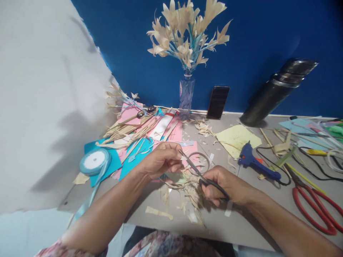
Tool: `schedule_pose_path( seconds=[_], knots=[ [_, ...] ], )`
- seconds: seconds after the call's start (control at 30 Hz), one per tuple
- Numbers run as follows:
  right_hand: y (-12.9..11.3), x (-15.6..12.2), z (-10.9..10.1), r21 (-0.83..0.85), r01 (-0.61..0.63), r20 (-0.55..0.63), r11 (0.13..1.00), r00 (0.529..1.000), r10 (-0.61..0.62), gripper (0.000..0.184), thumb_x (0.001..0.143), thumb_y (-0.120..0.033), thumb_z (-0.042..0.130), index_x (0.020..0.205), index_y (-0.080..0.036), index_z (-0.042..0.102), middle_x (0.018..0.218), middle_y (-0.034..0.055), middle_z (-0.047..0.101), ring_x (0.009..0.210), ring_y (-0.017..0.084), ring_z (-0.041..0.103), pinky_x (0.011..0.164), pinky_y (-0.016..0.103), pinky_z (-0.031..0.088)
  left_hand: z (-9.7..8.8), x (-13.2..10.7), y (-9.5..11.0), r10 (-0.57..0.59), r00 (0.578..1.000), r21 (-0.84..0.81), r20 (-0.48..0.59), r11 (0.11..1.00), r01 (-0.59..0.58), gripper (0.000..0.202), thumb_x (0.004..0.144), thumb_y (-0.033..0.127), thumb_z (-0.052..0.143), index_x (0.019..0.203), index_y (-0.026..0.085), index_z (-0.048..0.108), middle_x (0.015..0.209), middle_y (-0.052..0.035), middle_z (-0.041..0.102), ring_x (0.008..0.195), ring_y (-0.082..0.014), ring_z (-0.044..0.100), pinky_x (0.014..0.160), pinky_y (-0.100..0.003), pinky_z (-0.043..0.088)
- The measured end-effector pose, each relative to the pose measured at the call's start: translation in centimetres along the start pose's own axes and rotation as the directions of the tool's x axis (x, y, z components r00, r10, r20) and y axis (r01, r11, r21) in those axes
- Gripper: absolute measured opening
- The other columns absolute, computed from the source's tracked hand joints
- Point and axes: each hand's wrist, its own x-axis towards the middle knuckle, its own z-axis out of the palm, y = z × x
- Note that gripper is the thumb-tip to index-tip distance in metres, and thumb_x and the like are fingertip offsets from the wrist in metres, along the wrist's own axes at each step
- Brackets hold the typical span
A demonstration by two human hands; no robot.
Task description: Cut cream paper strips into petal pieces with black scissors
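My right hand (221,184) grips a pair of black-handled scissors (195,168), its fingers in the loops. The blades point up and left, their tips at the fingertips of my left hand (164,160). That hand is closed in a pinch; whatever lies between its fingers is too small to make out. Beneath both hands lie pale husk scraps (191,194) and thin curled strips on the table. Just behind the scissors sits a roll of tape (206,162), partly hidden by the blades.
A bottle (187,94) holds pale husk flowers (184,28) at the back. Left lie a ribbon spool (95,161) and dried husks (125,130). Rightward are a blue glue gun (257,162), yellow sheet (235,139), red-handled scissors (313,203), a leaning phone (218,102) and a tilted black flask (268,94).
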Motion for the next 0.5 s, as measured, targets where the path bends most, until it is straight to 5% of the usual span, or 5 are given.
schedule_pose_path(
  seconds=[0.5],
  knots=[
    [0.78, -0.03, -0.40, -0.026, -0.010, -0.034, 1.000, 0.999, 0.009, 0.051, 0.075, -0.059, 0.072, 0.060, -0.013, 0.057, 0.049, -0.0018, 0.054, 0.042, 0.005, 0.035, 0.042, 0.020, 0.021, -0.61, 0.16, 0.02, 0.079, 0.996, 0.005, -0.051, 0.997, -0.078, 0.012, 0.073, 0.017, 0.070, 0.068, 0.014, 0.060, 0.052, 0.0020, 0.058, 0.050, -0.0148, 0.061, 0.060, -0.029, 0.049]
  ],
)
